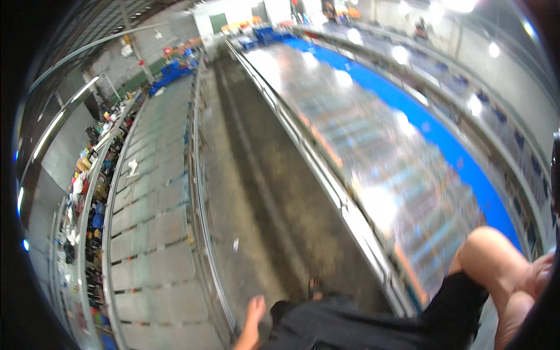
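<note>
My left hand (pixel 255 309) hangs low at my left side, above the aisle floor and near the metal rail of the left table. It is small and smeared, so its fingers do not show clearly, and I see nothing in it. On the right, my arm comes out of a black sleeve and bends sharply at the elbow (pixel 493 242), over the near end of the right table. My right hand (pixel 535 277) is raised at the right rim of the picture. Its fingers are partly cut off and blurred, and what it holds, if anything, is hidden.
A long grey table (pixel 154 262) with dark cross strips runs along the left. On the right stands a long table under glossy, patterned sheets (pixel 408 198), beside a blue strip (pixel 443 149). Between them lies a concrete aisle (pixel 256 169). Crowded shelving (pixel 96 204) lines the far left.
</note>
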Available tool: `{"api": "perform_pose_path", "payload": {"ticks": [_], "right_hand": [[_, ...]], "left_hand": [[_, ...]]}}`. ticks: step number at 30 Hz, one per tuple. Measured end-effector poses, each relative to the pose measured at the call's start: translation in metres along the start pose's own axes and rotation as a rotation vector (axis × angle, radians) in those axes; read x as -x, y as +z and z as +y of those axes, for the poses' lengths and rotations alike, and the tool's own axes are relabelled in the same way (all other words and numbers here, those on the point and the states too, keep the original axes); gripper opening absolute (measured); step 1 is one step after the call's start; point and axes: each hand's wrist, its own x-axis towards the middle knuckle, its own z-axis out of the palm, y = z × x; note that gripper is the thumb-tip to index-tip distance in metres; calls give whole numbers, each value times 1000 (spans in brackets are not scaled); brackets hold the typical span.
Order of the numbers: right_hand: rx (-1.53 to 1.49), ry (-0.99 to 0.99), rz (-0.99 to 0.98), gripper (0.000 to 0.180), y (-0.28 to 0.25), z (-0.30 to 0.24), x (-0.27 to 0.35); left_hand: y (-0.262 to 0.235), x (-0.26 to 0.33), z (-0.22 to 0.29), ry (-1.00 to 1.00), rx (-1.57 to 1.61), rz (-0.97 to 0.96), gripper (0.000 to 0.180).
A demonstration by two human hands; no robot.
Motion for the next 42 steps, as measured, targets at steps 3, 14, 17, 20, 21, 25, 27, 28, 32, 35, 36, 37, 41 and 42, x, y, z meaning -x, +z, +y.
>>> {"api": "perform_pose_path", "payload": {"ticks": [3, 14, 17, 20, 21, 25, 27, 28, 32, 35, 36, 37, 41, 42], "right_hand": [[42, 140, 16, 44, 151, 60, 5], [497, 470, 201, 35, 599, 240, -45], [672, 472, 304, 32, 663, 284, -72], [739, 524, 399, 30, 744, 294, -85], [730, 562, 380, 29, 792, 307, -98], [782, 579, 244, 26, 1001, 348, -83], [730, 661, 138, 24, 1099, 385, -72], [701, 690, 106, 24, 1143, 404, -73], [724, 758, 12, 21, 1332, 471, -69], [645, 686, -155, 19, 1402, 527, -70], [647, 680, -147, 18, 1435, 534, -73], [653, 673, -135, 18, 1471, 542, -78], [631, 540, -87, 16, 1639, 576, -141], [614, 510, -54, 16, 1682, 582, -163]], "left_hand": [[14, -72, 26, -216, 26, 61, 30], [96, -648, 484, 99, -64, -202, 34], [163, -802, 695, 405, -104, -354, 35], [209, -939, 856, 685, -108, -477, 36], [224, -980, 890, 713, -113, -517, 36], [348, -1129, 990, 797, -142, -730, 37], [331, -1222, 995, 775, -187, -692, 38], [309, -1269, 999, 740, -194, -648, 38], [204, -1457, 993, 534, -185, -418, 40], [133, -1495, 830, 106, -171, -210, 41], [94, -1512, 808, 20, -201, -143, 41], [52, -1525, 782, -72, -213, -67, 41], [-51, -1534, 710, -495, -251, 15, 43], [-70, -1538, 702, -559, -267, 3, 43]]}}
